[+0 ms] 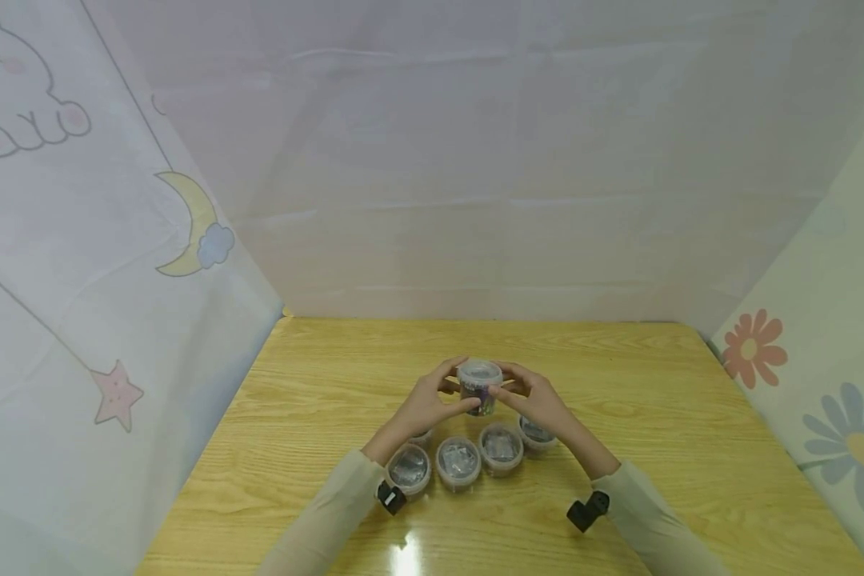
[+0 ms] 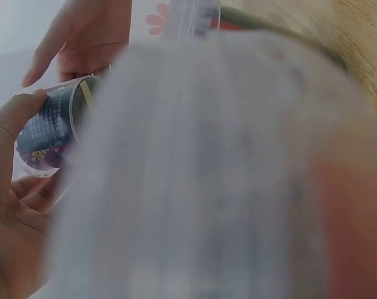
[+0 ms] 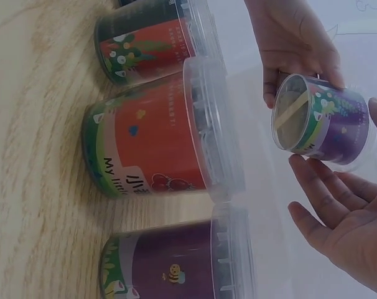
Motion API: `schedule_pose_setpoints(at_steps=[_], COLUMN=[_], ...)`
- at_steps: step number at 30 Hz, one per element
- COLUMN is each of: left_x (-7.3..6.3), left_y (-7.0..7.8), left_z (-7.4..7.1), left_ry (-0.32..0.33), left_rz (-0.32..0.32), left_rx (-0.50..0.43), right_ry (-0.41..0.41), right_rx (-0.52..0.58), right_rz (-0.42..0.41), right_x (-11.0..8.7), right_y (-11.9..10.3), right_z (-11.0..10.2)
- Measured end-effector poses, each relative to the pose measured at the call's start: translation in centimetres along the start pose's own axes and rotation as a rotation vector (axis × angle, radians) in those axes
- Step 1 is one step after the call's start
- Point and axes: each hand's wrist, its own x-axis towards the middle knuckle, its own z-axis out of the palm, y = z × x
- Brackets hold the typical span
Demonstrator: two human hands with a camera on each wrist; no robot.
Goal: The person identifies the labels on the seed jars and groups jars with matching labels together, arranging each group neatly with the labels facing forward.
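Clear-lidded cup (image 1: 481,392) was held up off the wooden table (image 1: 295,448), gripped from both sides by left hand (image 1: 432,402) and right hand (image 1: 536,398), thumbs on the near side, forearms angled inward. Right wrist view showed its purple label (image 3: 347,128) and a pale stick (image 3: 293,111) at the clear base, neither readable from the head; left wrist view, mostly blocked by blur, added a dark text panel (image 2: 46,121). Other lidded cups (image 1: 458,462) stood nearer the person, red and purple labels visible only from the right wrist.
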Motion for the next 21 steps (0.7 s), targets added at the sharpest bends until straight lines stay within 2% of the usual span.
schedule_pose_setpoints(at_steps=[9,17,21], left_x=[0.1,0.0,-0.1], left_y=[0.1,0.1,0.2], left_z=[-0.1,-0.3,-0.3], left_ry=[-0.018,-0.015,-0.016], left_rz=[-0.041,-0.056,-0.048], left_rx=[-0.064,-0.107,-0.121], right_ry=[-0.070,-0.101,-0.095], right_rx=[0.045,0.102,0.131], right_rz=[0.049,0.018,0.012], right_x=[0.1,0.1,0.4], right_y=[1.0,1.6,2.7], right_z=[0.4,0.5,0.7])
